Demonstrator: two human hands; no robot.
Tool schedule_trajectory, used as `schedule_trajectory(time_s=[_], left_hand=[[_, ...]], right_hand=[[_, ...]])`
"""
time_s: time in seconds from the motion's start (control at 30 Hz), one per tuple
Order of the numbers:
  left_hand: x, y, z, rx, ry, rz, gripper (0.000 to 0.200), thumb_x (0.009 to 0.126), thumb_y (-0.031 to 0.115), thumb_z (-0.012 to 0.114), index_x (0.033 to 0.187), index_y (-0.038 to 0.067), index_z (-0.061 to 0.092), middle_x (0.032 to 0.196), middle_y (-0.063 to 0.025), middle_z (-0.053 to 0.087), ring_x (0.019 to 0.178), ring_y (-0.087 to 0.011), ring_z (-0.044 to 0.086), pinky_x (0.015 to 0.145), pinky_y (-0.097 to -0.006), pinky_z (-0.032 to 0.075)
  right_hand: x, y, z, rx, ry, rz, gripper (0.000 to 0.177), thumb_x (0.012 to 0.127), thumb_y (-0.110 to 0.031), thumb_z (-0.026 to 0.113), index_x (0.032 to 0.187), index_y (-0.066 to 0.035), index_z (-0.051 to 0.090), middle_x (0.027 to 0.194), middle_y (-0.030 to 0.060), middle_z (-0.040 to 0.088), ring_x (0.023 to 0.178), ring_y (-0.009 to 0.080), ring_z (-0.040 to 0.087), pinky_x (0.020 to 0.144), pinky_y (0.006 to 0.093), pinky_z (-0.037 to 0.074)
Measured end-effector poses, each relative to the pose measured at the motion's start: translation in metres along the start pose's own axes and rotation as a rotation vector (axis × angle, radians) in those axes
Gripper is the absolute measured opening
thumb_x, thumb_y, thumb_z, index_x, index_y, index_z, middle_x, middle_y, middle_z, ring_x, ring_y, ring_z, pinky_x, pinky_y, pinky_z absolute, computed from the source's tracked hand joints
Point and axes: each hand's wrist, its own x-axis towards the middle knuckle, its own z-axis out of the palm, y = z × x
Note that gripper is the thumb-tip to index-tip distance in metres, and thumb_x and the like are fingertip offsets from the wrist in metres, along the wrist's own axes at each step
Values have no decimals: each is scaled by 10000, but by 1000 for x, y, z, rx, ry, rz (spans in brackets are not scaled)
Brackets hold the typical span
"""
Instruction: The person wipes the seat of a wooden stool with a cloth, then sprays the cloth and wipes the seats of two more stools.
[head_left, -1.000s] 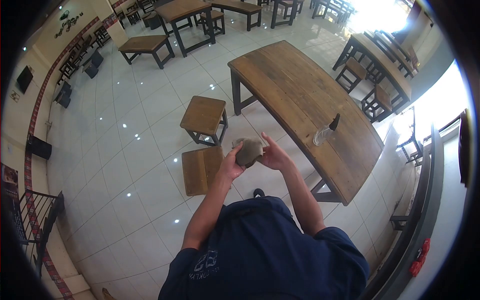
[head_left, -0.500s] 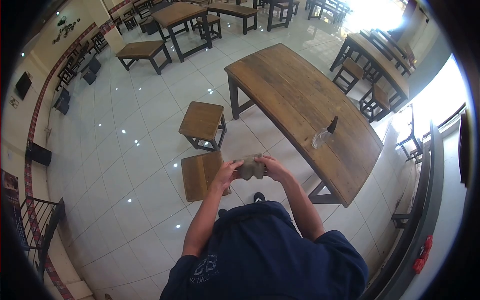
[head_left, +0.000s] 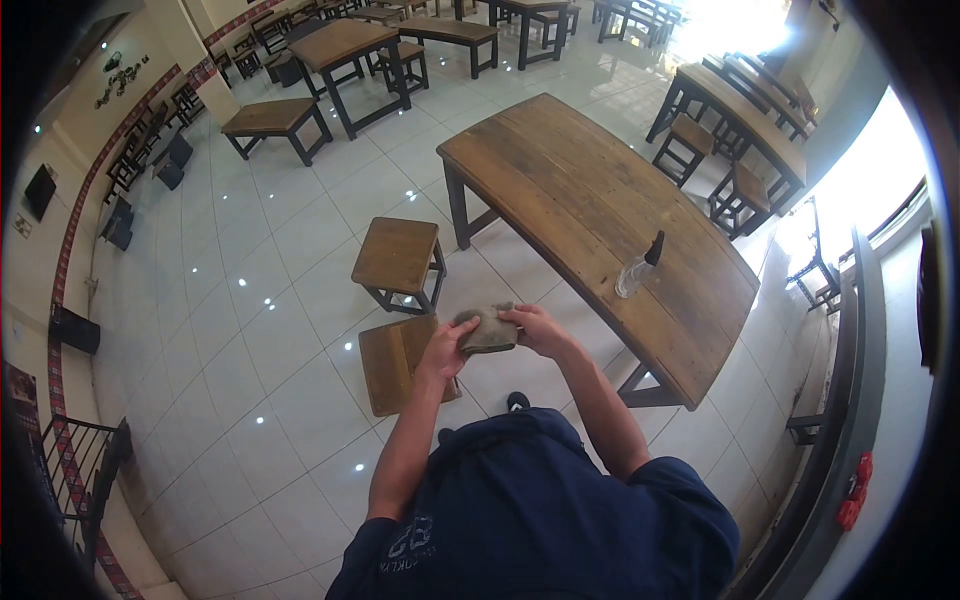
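Observation:
A grey-brown cloth (head_left: 488,331), folded into a small bundle, is held up in front of my body. My left hand (head_left: 446,347) grips its left side, thumb on top. My right hand (head_left: 534,329) pinches its upper right side. Right of my hands stands a large wooden table (head_left: 590,200) with a clear glass or bottle (head_left: 632,277) on it; a black object (head_left: 655,248) rises from its top. The cloth does not touch the table.
Two wooden stools, one farther off (head_left: 397,253) and one nearer (head_left: 392,362), stand left of the table on the white tiled floor (head_left: 260,340). A bench (head_left: 270,117) and more tables are farther back. A red object (head_left: 855,492) is at the right wall.
The cloth's hanging lower part has been gathered or folded into a more compact shape. Both hands still hold it. The camera view has shifted slightly.

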Motion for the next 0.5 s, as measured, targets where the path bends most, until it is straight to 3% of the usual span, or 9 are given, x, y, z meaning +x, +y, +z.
schedule_trajectory(time_s=[0.03, 0.1, 0.17, 0.23, 0.27, 0.3, 0.33, 0.43, 0.5], left_hand=[[-6, 9, 13, -1, -3, 2, 260, 929, 76, 673, 1172, -2, 624, 1116, -120, 688, 1001, -212, 697, 850, -343, 588], [-26, 34, 52, 164, -1, 310, 291, 913, 7, 678, 1198, -24, 628, 1121, -118, 694, 1038, -214, 683, 887, -338, 582], [-52, 61, 80, 229, -29, 402, 286, 899, -30, 670, 1184, -21, 643, 1107, -107, 691, 1009, -193, 680, 857, -317, 577], [-55, 78, 80, 291, -57, 484, 288, 886, -67, 663, 1170, -18, 658, 1093, -95, 688, 981, -173, 677, 827, -296, 573], [-49, 88, 75, 397, -215, 513, 238, 874, -78, 654, 1100, -7, 678, 1064, -84, 675, 959, -173, 672, 790, -281, 565], [-45, 93, 72, 504, -376, 543, 199, 861, -89, 646, 1030, 4, 697, 1035, -74, 663, 937, -174, 668, 754, -265, 558], [-43, 91, 75, 414, -326, 508, 157, 859, -99, 621, 947, -8, 715, 984, -72, 645, 883, -157, 659, 724, -232, 532], [-38, 83, 60, 344, -344, 416, 152, 905, -55, 585, 988, -3, 701, 1016, -85, 648, 884, -160, 664, 707, -242, 539], [-41, 80, 53, 282, -358, 315, 161, 924, -17, 557, 1015, -3, 689, 1049, -105, 645, 899, -171, 666, 720, -258, 547]], right_hand=[[-13, -14, 9, -62, -42, -107, 300, 963, -124, 639, 1245, -30, 600, 1041, 59, 675, 922, 141, 676, 790, 299, 577], [-46, -50, 25, -128, -84, -217, 273, 972, -102, 623, 1237, -40, 617, 1018, 53, 685, 896, 131, 675, 778, 297, 573], [-84, -85, 35, -409, -352, -480, 221, 993, -70, 538, 1153, -60, 689, 935, 7, 672, 786, 59, 610, 673, 242, 524], [-92, -104, 41, -496, -381, -605, 231, 985, -41, 509, 1111, -54, 703, 895, -9, 664, 758, 51, 593, 651, 233, 506], [-93, -109, 42, -587, -412, -734, 255, 977, -12, 481, 1068, -47, 716, 855, -24, 657, 729, 43, 577, 629, 224, 487], [-89, -106, 41, -588, -409, -736, 255, 977, -12, 481, 1068, -47, 716, 855, -24, 657, 729, 43, 577, 629, 224, 487], [-79, -102, 38, -494, -403, -679, 267, 962, 2, 475, 1056, -52, 719, 856, -28, 654, 728, 41, 575, 627, 215, 481], [-61, -92, 28, -405, -421, -614, 283, 949, 16, 460, 1034, -63, 718, 884, -28, 652, 760, 39, 578, 658, 206, 476], [-60, -86, 27, -241, -464, -437, 193, 977, 20, 507, 1036, -14, 688, 977, 31, 672, 906, 95, 631, 811, 232, 494]])
